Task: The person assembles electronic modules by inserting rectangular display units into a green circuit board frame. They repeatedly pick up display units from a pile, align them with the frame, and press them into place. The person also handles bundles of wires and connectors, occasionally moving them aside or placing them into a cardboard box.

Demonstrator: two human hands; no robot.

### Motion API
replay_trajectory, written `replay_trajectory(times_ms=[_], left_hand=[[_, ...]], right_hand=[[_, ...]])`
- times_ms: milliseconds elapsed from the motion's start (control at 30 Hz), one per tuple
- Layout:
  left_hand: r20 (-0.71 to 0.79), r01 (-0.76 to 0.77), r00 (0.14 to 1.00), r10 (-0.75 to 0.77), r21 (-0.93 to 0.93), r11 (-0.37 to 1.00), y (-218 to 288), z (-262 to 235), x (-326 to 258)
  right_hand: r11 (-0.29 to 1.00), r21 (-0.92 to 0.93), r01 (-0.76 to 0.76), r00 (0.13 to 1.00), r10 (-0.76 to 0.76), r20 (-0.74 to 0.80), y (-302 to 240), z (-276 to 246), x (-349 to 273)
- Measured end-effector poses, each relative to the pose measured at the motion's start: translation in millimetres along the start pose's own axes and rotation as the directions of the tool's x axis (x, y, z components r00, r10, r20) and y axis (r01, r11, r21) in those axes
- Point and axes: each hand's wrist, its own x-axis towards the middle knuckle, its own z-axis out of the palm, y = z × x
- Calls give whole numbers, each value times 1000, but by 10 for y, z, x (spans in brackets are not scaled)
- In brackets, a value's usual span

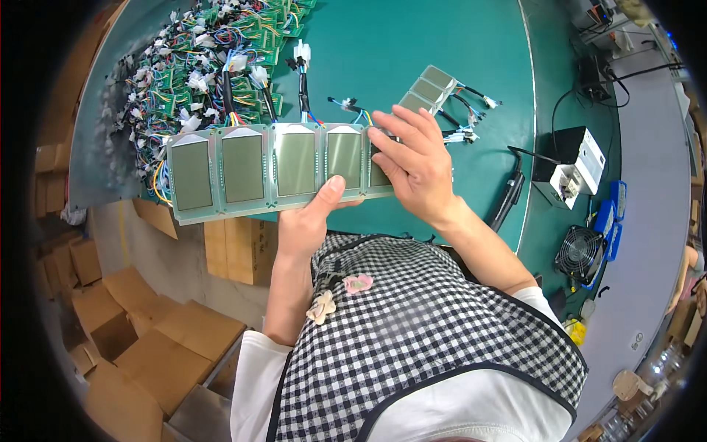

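Note:
A strip of joined green circuit boards [269,200] with several grey display screens is held up over the table's front edge. My left hand [308,225] grips its lower edge, thumb on the front face and the other fingers behind. Over the strip's right end lies my right hand [420,166], its fingers apart and partly covering the last screen. Whether its fingertips press on that screen, I cannot tell. Bundled wires with white plugs [303,55] stick out from the strip's upper edge.
A heap of wired circuit boards [213,59] covers the green table [412,37] at the far left. Another display strip [427,88] lies behind my right hand. To the right are a soldering iron [508,193], a white box [578,166] and a black fan [579,254]. Cardboard boxes [158,357] stand lower left.

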Motion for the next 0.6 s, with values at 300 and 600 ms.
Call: replay_trajectory(times_ms=[300, 600], left_hand=[[-31, 20, 999, -19, 31, 999, -17, 5, 15], [-152, -56, 987, 50, -33, 998, 78, -171, 72]], right_hand=[[999, 43, -13, 997, 16, -75, 33, -24, -33], [596, -395, -700, 587, 794, 158, 1001, -20, -1515]])
